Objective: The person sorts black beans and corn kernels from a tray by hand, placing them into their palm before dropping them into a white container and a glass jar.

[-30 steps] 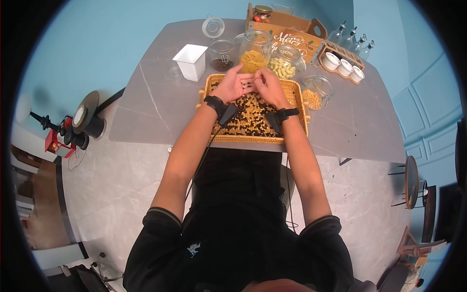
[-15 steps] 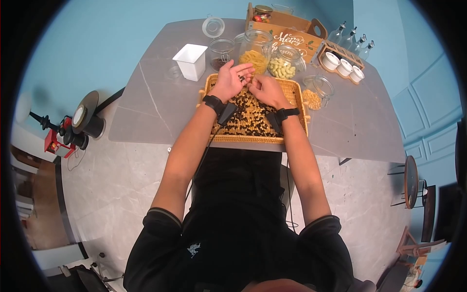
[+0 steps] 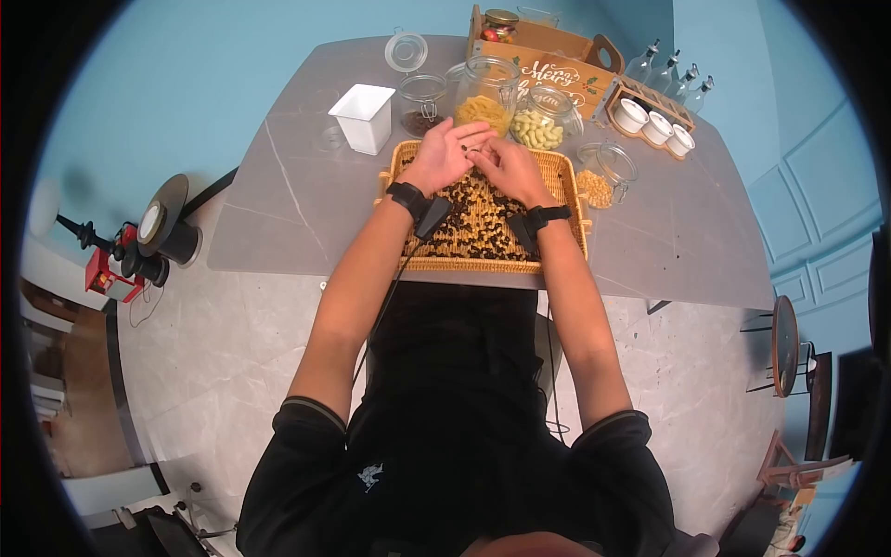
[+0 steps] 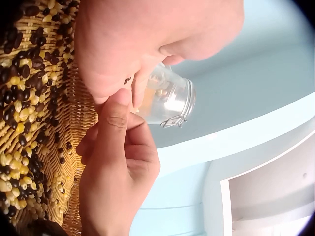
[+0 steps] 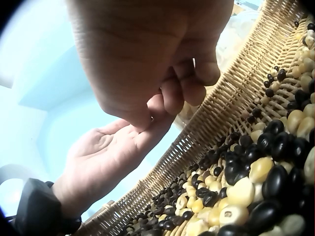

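My left hand (image 3: 442,163) is held palm up over the far part of a wicker basket (image 3: 473,267), its fingers extended. A small dark bean (image 4: 127,80) lies on it. My right hand (image 3: 509,173) comes in from the right, fingers curled, its thumb tip touching the left hand's fingers. What lies between the right thumb and fingertips is hidden, so I cannot tell whether they pinch a bean. Below both hands, black beans (image 5: 274,182) and yellow corn kernels (image 5: 241,191) lie mixed in the basket.
Behind the basket stand glass jars of pasta (image 3: 483,113), pale green pieces (image 3: 538,130) and dark contents (image 3: 423,121). A white square container (image 3: 365,119) is at left. At right are a tipped jar of yellow kernels (image 3: 596,189) and a rack of white cups (image 3: 657,128).
The left hand tilted back and drew apart from the right, then came together with it again. Fewer dark beans show on the left hand now than a second ago.
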Action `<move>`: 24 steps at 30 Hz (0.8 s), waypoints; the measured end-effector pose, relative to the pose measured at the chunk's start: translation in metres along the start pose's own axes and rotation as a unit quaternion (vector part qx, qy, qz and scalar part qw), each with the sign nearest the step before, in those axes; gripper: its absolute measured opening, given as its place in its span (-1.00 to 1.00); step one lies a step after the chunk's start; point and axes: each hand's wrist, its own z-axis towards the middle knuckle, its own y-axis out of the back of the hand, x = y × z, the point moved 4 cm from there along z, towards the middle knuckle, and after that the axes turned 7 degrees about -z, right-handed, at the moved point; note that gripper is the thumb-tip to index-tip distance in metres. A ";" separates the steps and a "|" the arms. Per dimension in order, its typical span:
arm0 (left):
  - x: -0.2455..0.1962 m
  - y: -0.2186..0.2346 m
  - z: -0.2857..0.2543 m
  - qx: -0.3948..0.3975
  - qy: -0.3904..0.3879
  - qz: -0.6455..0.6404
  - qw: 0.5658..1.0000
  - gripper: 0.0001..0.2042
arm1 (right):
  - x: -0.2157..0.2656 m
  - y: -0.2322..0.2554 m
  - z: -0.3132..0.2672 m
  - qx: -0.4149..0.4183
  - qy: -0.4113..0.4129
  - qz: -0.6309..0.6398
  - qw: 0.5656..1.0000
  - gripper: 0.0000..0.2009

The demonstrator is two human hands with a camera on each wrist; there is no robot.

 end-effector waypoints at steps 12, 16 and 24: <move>0.000 -0.009 -0.007 -0.010 0.034 -0.071 0.997 -0.20 | -0.009 -0.007 0.001 -0.014 -0.038 0.004 0.999 -0.60; 0.000 -0.005 -0.005 0.001 0.024 -0.066 0.998 -0.38 | -0.012 -0.007 0.002 -0.006 -0.046 0.040 0.998 -0.61; 0.000 -0.011 -0.009 0.011 0.005 0.005 1.000 -0.49 | -0.014 -0.008 0.003 -0.044 -0.040 0.074 0.995 -0.72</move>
